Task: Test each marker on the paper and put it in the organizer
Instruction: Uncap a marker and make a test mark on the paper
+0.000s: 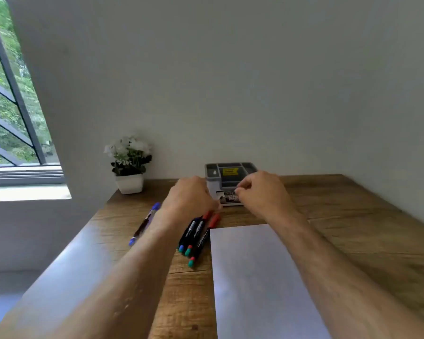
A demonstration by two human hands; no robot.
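A grey organizer (pixel 230 167) with a yellow sticker stands at the back of the wooden desk. A white paper (pixel 252 272) lies in front of me. Left of it lie several black markers (pixel 194 231) with red, green and blue caps. A blue pen (pixel 146 222) lies further left. My left hand (pixel 190 198) hovers over the markers' far ends with its fingers curled out of sight. My right hand (pixel 261 190) is at the organizer's front, thumb and forefinger pinched together. A black-and-white patch shows between the hands, and I cannot tell whether it is a held marker or a label.
A white pot of white flowers (pixel 129 165) stands at the desk's back left corner. White walls close the desk at the back and right. A window (pixel 10 106) is on the left. The desk's left edge (pixel 88 231) runs diagonally towards me.
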